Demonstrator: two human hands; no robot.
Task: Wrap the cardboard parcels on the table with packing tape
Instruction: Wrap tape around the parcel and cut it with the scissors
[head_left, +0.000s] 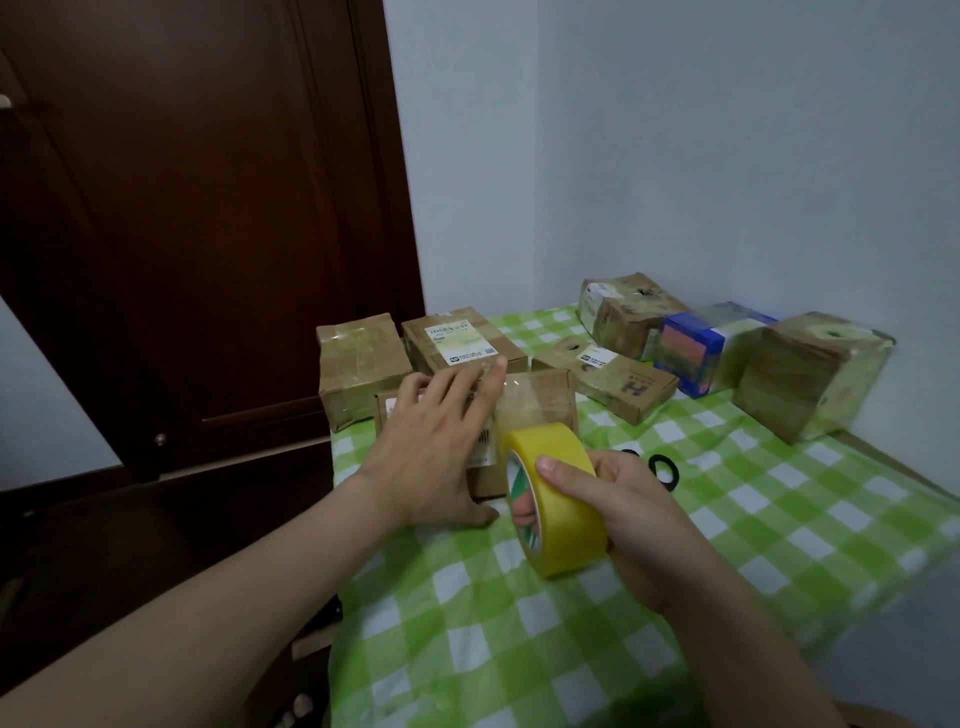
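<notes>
Head camera looks down on a desk (519, 623) under a green-and-white checked cloth, pushed into the corner of a pale wall (727, 156), with a dark wooden door (208, 208) beyond its left edge. At the far left corner stand a tape-wrapped parcel (358, 364) and, just beside it, a labelled parcel (462, 338). Along the far edge sit a flat parcel marked H (608, 382), a worn parcel (623, 312) behind it, a blue box (701, 348) and, toward the right edge, a tall taped parcel (810, 374). Two small black rings (660, 467) lie on the cloth, partly hidden behind the right hand.

The near parcel (540, 400) lies by the left edge, in front of the far-left pair, a glossy band of tape across its top. The left hand (436, 447) rests flat on it, fingers straight and spread, thumb down at its near side, covering most of its label. The right hand (628, 504) grips the yellow tape roll (556, 504), thumb on the outer band and fingers through the core; the roll stands on edge against the parcel's near right corner, just beside the left hand.
</notes>
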